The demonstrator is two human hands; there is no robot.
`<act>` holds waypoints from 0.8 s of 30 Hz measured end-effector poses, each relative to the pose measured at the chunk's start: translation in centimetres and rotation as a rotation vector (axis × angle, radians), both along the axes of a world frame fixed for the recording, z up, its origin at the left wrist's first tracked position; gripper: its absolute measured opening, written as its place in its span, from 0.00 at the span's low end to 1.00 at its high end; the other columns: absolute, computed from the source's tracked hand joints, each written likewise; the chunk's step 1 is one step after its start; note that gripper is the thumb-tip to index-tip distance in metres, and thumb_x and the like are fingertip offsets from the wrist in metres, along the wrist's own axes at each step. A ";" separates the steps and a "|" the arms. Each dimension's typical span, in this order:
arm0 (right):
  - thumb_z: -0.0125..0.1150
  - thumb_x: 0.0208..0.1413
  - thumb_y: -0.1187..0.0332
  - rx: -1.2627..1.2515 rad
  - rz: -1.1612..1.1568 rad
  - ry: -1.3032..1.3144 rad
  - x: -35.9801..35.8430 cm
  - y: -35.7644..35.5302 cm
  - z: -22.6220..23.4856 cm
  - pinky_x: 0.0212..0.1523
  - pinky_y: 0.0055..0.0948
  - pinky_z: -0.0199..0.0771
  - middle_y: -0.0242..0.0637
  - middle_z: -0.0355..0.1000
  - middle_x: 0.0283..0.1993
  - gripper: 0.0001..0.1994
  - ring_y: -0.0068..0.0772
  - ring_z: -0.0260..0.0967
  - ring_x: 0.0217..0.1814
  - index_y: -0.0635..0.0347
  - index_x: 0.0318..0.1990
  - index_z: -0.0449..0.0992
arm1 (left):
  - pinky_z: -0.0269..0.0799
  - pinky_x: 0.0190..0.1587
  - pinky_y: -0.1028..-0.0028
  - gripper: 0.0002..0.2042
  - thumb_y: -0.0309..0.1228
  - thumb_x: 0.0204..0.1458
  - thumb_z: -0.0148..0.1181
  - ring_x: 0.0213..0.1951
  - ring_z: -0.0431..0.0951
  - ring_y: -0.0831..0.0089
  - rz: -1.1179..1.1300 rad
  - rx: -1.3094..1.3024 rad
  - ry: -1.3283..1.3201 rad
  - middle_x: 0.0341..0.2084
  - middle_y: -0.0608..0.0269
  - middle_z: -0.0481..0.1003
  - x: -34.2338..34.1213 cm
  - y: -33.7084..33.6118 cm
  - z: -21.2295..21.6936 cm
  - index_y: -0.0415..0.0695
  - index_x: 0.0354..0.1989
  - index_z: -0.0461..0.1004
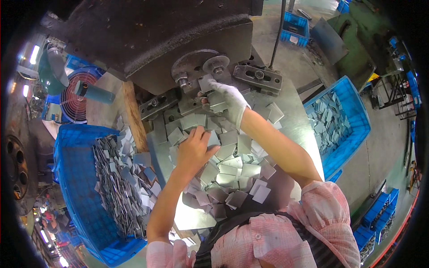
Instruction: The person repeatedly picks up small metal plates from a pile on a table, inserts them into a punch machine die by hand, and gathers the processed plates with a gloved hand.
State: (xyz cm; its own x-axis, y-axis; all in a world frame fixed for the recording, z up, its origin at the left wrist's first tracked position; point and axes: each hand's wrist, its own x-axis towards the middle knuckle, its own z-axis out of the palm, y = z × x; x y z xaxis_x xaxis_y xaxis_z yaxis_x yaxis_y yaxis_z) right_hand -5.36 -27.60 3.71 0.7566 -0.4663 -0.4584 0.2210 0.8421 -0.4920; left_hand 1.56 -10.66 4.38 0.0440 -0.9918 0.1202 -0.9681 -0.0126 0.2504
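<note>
My right hand [231,99], in a white glove, reaches up to the press and pinches a small square metal plate [206,83] by its edge. That plate is at the tooling, just under the round washers and bolts [217,68]. My bare left hand [193,149] rests lower left on a loose pile of metal plates [230,167], its thumb spread from the bent fingers. A plate shows in the gap between thumb and fingers; no firm grip on it can be seen. The fingertips partly hide the plates beneath them.
The dark press head [178,40] hangs over the metal worktable [292,111], with bolted clamps [258,79] at either side. A blue crate [71,178] heaped with plates stands left, another blue crate [357,125] right. A fan [76,100] and a teal bottle [96,93] are at far left.
</note>
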 end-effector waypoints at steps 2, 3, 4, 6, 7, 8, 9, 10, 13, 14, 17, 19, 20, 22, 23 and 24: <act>0.53 0.54 0.62 -0.084 -0.023 0.013 -0.4 0.2 -0.3 0.25 0.26 0.69 0.40 0.72 0.34 0.13 0.28 0.69 0.28 0.59 0.43 0.66 | 0.72 0.28 0.71 0.15 0.35 0.38 0.62 0.35 0.71 0.67 -0.037 -0.014 -0.030 0.30 0.62 0.64 0.0 -0.4 -0.3 0.40 0.32 0.69; 0.53 0.54 0.64 -0.168 -0.040 0.025 -0.9 0.6 -0.2 0.25 0.26 0.70 0.40 0.72 0.34 0.12 0.27 0.69 0.28 0.59 0.43 0.67 | 0.72 0.27 0.72 0.13 0.35 0.39 0.61 0.34 0.71 0.69 -0.069 -0.028 -0.060 0.28 0.62 0.64 -0.1 -0.6 -0.5 0.41 0.30 0.69; 0.53 0.54 0.66 -0.167 -0.020 0.125 -2.2 1.8 2.6 0.24 0.26 0.70 0.40 0.72 0.34 0.11 0.26 0.68 0.27 0.60 0.42 0.67 | 0.72 0.27 0.72 0.13 0.35 0.39 0.61 0.34 0.71 0.69 -0.059 -0.025 -0.057 0.28 0.62 0.64 0.1 -0.5 -0.9 0.41 0.30 0.69; 0.54 0.53 0.66 -0.175 -0.015 0.107 -3.3 2.8 2.8 0.24 0.26 0.70 0.40 0.72 0.34 0.11 0.25 0.68 0.27 0.60 0.42 0.67 | 0.72 0.25 0.74 0.10 0.33 0.40 0.60 0.29 0.72 0.70 -0.040 -0.131 -0.182 0.24 0.64 0.64 0.4 -0.5 -1.8 0.43 0.27 0.68; 0.55 0.53 0.66 -0.184 -0.018 0.086 -3.9 3.2 3.0 0.23 0.25 0.70 0.40 0.72 0.34 0.12 0.25 0.68 0.28 0.60 0.42 0.67 | 0.72 0.25 0.74 0.10 0.33 0.40 0.60 0.29 0.72 0.70 -0.042 -0.131 -0.177 0.24 0.64 0.64 0.6 -0.6 -1.8 0.43 0.27 0.68; 0.56 0.52 0.66 -0.160 -0.019 0.081 -4.5 3.7 3.5 0.23 0.23 0.70 0.39 0.72 0.33 0.13 0.25 0.69 0.27 0.61 0.42 0.67 | 0.70 0.25 0.72 0.08 0.32 0.41 0.59 0.26 0.72 0.67 0.026 -0.108 -0.195 0.23 0.64 0.66 0.8 -0.7 -1.7 0.43 0.27 0.69; 0.56 0.52 0.66 -0.162 -0.028 0.087 -5.1 4.0 3.9 0.23 0.23 0.70 0.39 0.72 0.33 0.13 0.25 0.69 0.27 0.61 0.42 0.67 | 0.69 0.26 0.70 0.06 0.30 0.42 0.59 0.23 0.72 0.64 0.086 -0.089 -0.211 0.21 0.63 0.67 0.9 -1.1 -1.5 0.43 0.27 0.70; 0.58 0.51 0.67 -0.148 -0.063 0.078 -5.5 4.3 4.3 0.20 0.24 0.68 0.37 0.72 0.30 0.11 0.25 0.69 0.24 0.62 0.39 0.69 | 0.69 0.26 0.70 0.06 0.30 0.42 0.59 0.23 0.72 0.64 0.079 -0.091 -0.208 0.21 0.63 0.67 1.2 -1.5 -1.0 0.43 0.27 0.70; 0.62 0.48 0.68 -0.128 -0.102 0.054 -6.5 5.0 4.8 0.17 0.23 0.66 0.34 0.71 0.26 0.11 0.23 0.69 0.21 0.64 0.37 0.70 | 0.66 0.24 0.70 0.04 0.30 0.44 0.56 0.20 0.71 0.66 0.259 -0.220 0.039 0.20 0.64 0.68 2.2 -2.0 0.6 0.43 0.26 0.71; 0.62 0.48 0.67 -0.129 -0.094 0.061 -6.9 5.2 5.3 0.17 0.22 0.66 0.34 0.71 0.26 0.12 0.23 0.69 0.21 0.64 0.37 0.70 | 0.66 0.23 0.70 0.04 0.29 0.43 0.57 0.21 0.72 0.67 0.302 -0.187 0.111 0.20 0.64 0.70 2.4 -1.9 0.9 0.45 0.26 0.70; 0.62 0.48 0.67 -0.110 -0.071 0.028 -7.4 5.6 5.9 0.17 0.21 0.66 0.34 0.71 0.27 0.13 0.23 0.70 0.21 0.65 0.38 0.69 | 0.65 0.21 0.73 0.03 0.29 0.43 0.57 0.20 0.73 0.68 0.366 -0.088 0.208 0.19 0.64 0.72 3.3 -1.2 1.2 0.45 0.26 0.71; 0.62 0.48 0.66 -0.126 -0.069 0.044 -7.6 5.8 6.0 0.18 0.20 0.67 0.36 0.72 0.28 0.14 0.23 0.70 0.21 0.66 0.38 0.69 | 0.65 0.20 0.76 0.03 0.28 0.44 0.56 0.18 0.73 0.70 0.383 -0.024 0.234 0.18 0.63 0.73 3.8 -0.8 1.5 0.44 0.27 0.71; 0.62 0.48 0.66 -0.126 -0.069 0.041 -7.7 5.9 6.0 0.18 0.20 0.67 0.36 0.72 0.28 0.14 0.23 0.70 0.21 0.66 0.38 0.69 | 0.65 0.20 0.79 0.03 0.28 0.45 0.56 0.18 0.73 0.72 0.480 -0.007 0.591 0.18 0.62 0.74 4.0 -0.7 1.7 0.43 0.27 0.72; 0.62 0.49 0.65 -0.138 -0.081 0.044 -7.9 6.1 6.0 0.20 0.19 0.67 0.37 0.72 0.30 0.15 0.23 0.70 0.22 0.66 0.39 0.68 | 0.65 0.20 0.81 0.03 0.28 0.47 0.55 0.18 0.74 0.75 0.565 0.013 0.951 0.18 0.61 0.75 3.9 -0.8 2.2 0.42 0.27 0.72; 0.62 0.49 0.65 -0.138 -0.084 0.044 -8.0 6.1 6.0 0.20 0.19 0.67 0.37 0.72 0.30 0.15 0.23 0.70 0.22 0.66 0.39 0.68 | 0.64 0.20 0.83 0.04 0.28 0.48 0.54 0.17 0.72 0.78 0.575 -0.044 1.145 0.17 0.63 0.74 3.7 -1.0 2.6 0.42 0.27 0.71; 0.62 0.49 0.65 -0.145 -0.082 0.041 -8.1 6.1 6.0 0.20 0.19 0.67 0.37 0.73 0.30 0.15 0.22 0.70 0.23 0.66 0.39 0.68 | 0.63 0.19 0.86 0.04 0.28 0.50 0.53 0.16 0.70 0.80 0.583 -0.104 1.339 0.17 0.64 0.73 3.4 -1.1 2.7 0.42 0.27 0.71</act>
State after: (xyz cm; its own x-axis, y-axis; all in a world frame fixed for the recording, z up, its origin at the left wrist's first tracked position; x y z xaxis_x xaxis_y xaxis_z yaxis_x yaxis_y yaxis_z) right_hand -13.46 -21.50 9.67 0.6951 -0.5893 -0.4117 0.2632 0.7416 -0.6171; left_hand 5.01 -11.71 7.08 0.5615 -0.7841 -0.2643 0.1201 -0.2388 0.9636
